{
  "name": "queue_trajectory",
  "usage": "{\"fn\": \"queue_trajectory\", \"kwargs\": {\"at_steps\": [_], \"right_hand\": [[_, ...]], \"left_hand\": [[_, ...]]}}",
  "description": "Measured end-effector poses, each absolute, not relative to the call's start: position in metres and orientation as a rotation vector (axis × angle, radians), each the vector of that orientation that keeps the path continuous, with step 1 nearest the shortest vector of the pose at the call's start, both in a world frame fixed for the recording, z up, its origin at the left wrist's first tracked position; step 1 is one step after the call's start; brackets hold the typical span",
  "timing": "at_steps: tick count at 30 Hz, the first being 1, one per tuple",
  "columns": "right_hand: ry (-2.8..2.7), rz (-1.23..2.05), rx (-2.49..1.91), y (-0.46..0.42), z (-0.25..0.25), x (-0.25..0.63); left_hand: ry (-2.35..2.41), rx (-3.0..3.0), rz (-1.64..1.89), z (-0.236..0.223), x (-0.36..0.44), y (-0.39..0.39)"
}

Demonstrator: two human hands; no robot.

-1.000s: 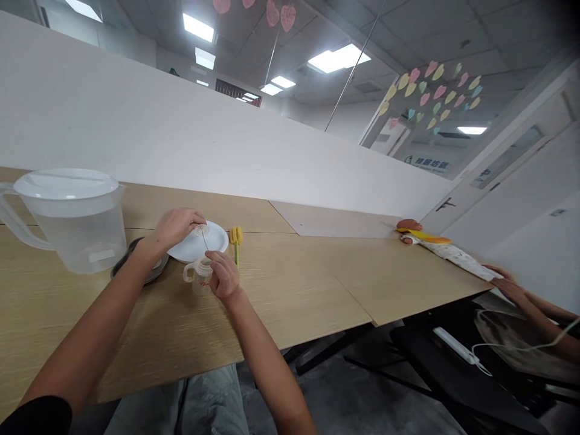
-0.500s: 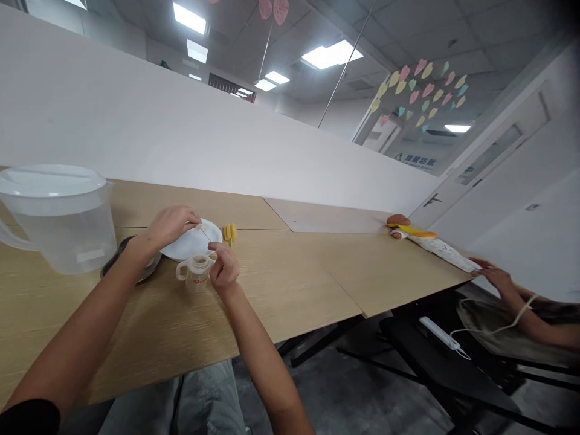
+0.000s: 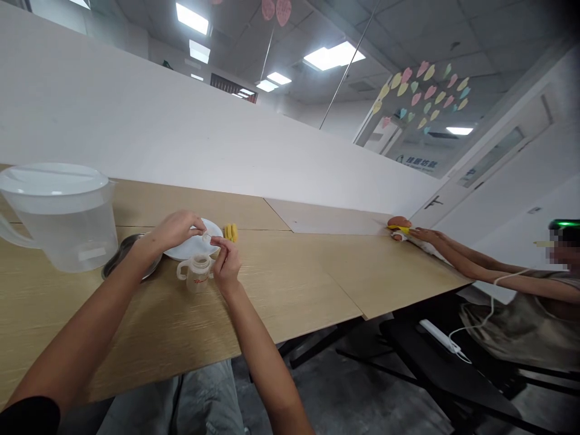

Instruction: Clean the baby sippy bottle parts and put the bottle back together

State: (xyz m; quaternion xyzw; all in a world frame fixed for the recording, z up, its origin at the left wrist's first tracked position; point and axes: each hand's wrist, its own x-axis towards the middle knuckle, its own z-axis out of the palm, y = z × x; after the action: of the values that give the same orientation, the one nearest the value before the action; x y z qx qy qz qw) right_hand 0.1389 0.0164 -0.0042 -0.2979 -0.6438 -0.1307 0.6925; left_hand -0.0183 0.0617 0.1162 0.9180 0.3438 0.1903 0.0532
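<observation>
My left hand (image 3: pixel 180 229) is closed in a pinch over the white plate (image 3: pixel 183 248), holding a small clear round piece (image 3: pixel 205 238). Just to its right, my right hand (image 3: pixel 226 260) pinches a thin stick (image 3: pixel 209 236) whose tip meets the clear piece; its exact kind is too small to tell. Below both hands, a clear two-handled baby bottle (image 3: pixel 198 279) with red lettering stands upright and uncapped on the table. A yellow sponge brush (image 3: pixel 231 232) lies right of the plate, its handle mostly hidden behind my right hand.
A large lidded plastic pitcher (image 3: pixel 67 223) stands at the left, beside a metal tray (image 3: pixel 122 257) partly covered by my left forearm. Far right, another person's hands (image 3: pixel 423 234) rest on a doll (image 3: pixel 399 222) with yellow cloth. A white wall backs the table (image 3: pixel 290 284).
My hands have come closer together, and the stick's visible length has shortened. My right hand has risen away from the bottle. The other person's hands have reached forward along the doll.
</observation>
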Motion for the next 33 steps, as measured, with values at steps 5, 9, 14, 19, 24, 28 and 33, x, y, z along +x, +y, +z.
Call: {"fn": "queue_trajectory", "kwargs": {"at_steps": [5, 9, 14, 19, 24, 28, 33], "right_hand": [[-1.439, -0.352, -0.75, 0.014, 0.0, 0.14], [-1.452, -0.334, -0.802, 0.013, 0.004, 0.141], [-1.452, -0.36, -0.757, 0.011, 0.011, 0.141], [-1.449, -0.438, -0.818, 0.011, 0.013, 0.142], [-1.417, -0.474, -0.817, 0.011, 0.012, 0.143], [-1.381, -0.464, -0.853, 0.011, 0.012, 0.146], [-1.237, -0.21, -0.975, 0.016, 0.012, 0.153]], "left_hand": [[1.033, 2.821, 0.566, 0.113, -0.014, 0.064], [1.047, 2.819, 0.575, 0.113, -0.014, 0.064], [1.006, 2.812, 0.606, 0.113, -0.013, 0.062], [0.945, 2.785, 0.629, 0.114, -0.01, 0.059], [0.914, 2.772, 0.651, 0.115, -0.011, 0.058], [1.019, 2.792, 0.641, 0.115, -0.017, 0.062], [1.19, 2.828, 0.621, 0.116, -0.028, 0.068]]}}
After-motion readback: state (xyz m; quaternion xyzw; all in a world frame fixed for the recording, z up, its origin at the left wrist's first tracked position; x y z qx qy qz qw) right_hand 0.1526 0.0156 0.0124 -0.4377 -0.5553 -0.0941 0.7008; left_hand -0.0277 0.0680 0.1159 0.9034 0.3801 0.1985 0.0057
